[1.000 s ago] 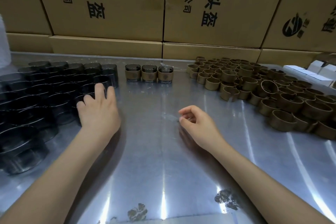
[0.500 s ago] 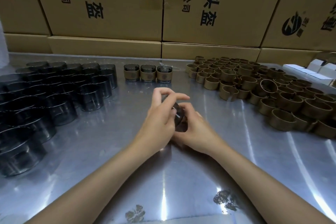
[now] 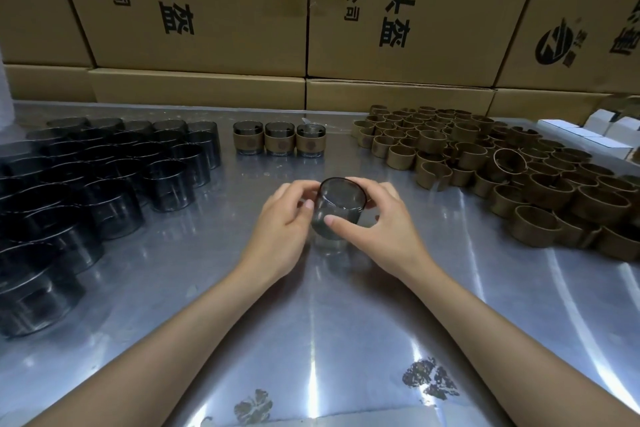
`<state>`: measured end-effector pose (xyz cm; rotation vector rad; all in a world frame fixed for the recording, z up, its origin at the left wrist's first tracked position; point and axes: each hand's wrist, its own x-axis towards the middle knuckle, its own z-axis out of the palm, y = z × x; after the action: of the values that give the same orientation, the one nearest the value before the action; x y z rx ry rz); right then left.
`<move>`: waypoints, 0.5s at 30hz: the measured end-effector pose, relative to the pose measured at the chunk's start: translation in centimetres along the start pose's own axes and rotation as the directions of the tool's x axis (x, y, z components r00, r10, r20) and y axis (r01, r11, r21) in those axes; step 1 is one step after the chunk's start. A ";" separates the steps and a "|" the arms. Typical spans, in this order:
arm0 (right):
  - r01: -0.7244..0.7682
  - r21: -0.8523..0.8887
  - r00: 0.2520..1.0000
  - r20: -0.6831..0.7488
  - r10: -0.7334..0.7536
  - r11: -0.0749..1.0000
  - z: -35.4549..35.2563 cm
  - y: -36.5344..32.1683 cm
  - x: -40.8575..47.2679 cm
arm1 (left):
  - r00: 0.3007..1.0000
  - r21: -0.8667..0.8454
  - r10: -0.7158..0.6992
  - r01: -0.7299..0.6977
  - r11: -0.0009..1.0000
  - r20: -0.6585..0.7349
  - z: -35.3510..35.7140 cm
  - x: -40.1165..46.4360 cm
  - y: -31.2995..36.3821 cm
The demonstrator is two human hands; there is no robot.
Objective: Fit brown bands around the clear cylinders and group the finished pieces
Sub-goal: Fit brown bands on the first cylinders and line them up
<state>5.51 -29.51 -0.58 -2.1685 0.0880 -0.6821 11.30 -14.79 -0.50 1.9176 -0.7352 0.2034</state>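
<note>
**One bare cylinder in hand, bands off to its right**

While both hands steady it, a single clear cylinder [image 3: 338, 210] stands upright on the metal surface [image 3: 311, 322], open mouth up, its axis vertical. The left hand [image 3: 282, 224] curls round the cylinder's left wall, thumb on the near side; the right hand [image 3: 379, 229] grips its right wall, thumb pressed across the front. No band is on it yet.

Taking this cylinder as the landmark: the heap of brown bands [image 3: 502, 170] lies to its right and a little farther back, well apart from it, the bands lying at mixed angles, some upright, some tipped. The right hand is the nearer of the two to that heap, so it looks the likely one to let go and fetch a band while the left keeps hold. A band would have to come down over the cylinder's mouth with its own axis vertical to match.

Beyond the cylinder, towards the cardboard boxes [image 3: 207, 10], three finished pieces [image 3: 280, 141] stand in a tight row, each banded round the middle. The next finished piece probably belongs beside them. To the cylinder's left and well apart, the stock of unbanded cylinders [image 3: 104, 177] stands packed in rows. Small white boxes [image 3: 595, 135] sit far to its right, behind the bands.
</note>
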 end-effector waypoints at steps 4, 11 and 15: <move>-0.065 -0.036 0.997 0.041 0.066 0.997 0.1 0.1 0.1 | 0.997 0.100 -0.028 0.021 0.995 0.066 0.1 -0.1 -0.6; -0.121 -0.031 0.988 0.096 0.124 0.992 -0.7 0.6 0.5 | 0.997 0.113 -0.044 0.036 0.993 0.066 -0.2 0.1 -1.1; -0.165 -0.030 0.962 -0.225 0.154 0.986 -2.7 2.5 2.2 | 0.996 0.127 -0.081 0.077 0.989 0.031 -0.6 0.5 -1.8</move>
<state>6.47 -33.68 -0.17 -2.0967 0.3967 -0.8333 12.89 -13.94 -1.37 2.0712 -0.6827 0.1692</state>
